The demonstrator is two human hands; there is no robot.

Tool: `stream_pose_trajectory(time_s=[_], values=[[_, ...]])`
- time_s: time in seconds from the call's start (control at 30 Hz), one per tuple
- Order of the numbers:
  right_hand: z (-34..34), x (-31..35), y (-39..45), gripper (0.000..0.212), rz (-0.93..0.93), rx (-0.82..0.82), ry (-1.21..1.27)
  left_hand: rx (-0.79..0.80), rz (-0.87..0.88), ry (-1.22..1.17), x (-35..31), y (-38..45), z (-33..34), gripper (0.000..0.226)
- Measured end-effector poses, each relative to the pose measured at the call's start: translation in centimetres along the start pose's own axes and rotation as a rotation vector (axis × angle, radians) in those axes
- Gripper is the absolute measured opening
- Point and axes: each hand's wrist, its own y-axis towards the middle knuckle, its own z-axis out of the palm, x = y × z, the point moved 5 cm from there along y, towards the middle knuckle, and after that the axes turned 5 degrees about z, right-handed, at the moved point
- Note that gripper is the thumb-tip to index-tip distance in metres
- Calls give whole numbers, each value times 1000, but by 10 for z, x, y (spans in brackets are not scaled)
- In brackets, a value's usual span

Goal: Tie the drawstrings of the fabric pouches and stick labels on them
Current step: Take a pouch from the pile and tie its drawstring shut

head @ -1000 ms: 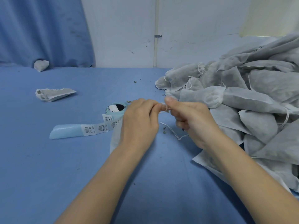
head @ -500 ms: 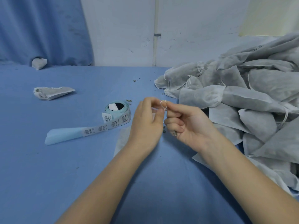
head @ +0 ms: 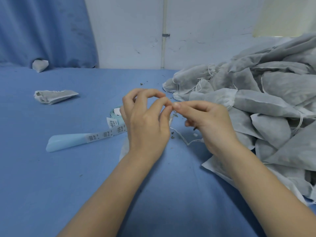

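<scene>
My left hand [head: 145, 120] and my right hand [head: 207, 122] meet fingertip to fingertip over the blue table. Both pinch the thin white drawstring [head: 183, 139] of a white fabric pouch [head: 124, 148], which lies mostly hidden under my left hand and wrist. A loose length of the string trails onto the cloth below my right hand. A roll of barcode labels [head: 114, 113] on light blue backing sits just left of my left hand, its strip [head: 82, 139] running out to the left.
A large heap of grey-white pouches [head: 266, 106] fills the right side. One pouch [head: 53, 96] lies alone at the left, another [head: 40, 65] against the blue curtain at the back. Small dark crumbs dot the blue table cover [head: 51, 185].
Both hands have shifted slightly and reworked their pinch on the drawstring; my left fingers now arch higher, and a loose string length again lies on the cloth.
</scene>
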Motion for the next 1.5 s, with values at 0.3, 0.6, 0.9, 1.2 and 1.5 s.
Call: stream_pose_trajectory(time_s=[0.3, 0.6, 0.9, 1.2, 1.5], values=[[23, 4, -3, 13, -141, 2, -69, 185, -431, -289, 11, 3, 3, 26], [5, 10, 1, 18, -208, -213, -61, 92, -531, -387, 28, 9, 0, 21], [-20, 3, 10, 7, -78, -491, 373, 626, -1208, -1241, 15, -27, 41, 32], [-2, 14, 2, 20, -251, -62, -241, 480, -1263, -1424, 24, -22, 40, 79], [9, 14, 0, 21, -262, -3, -271, 402, -896, -894, 36, -10, 15, 24]])
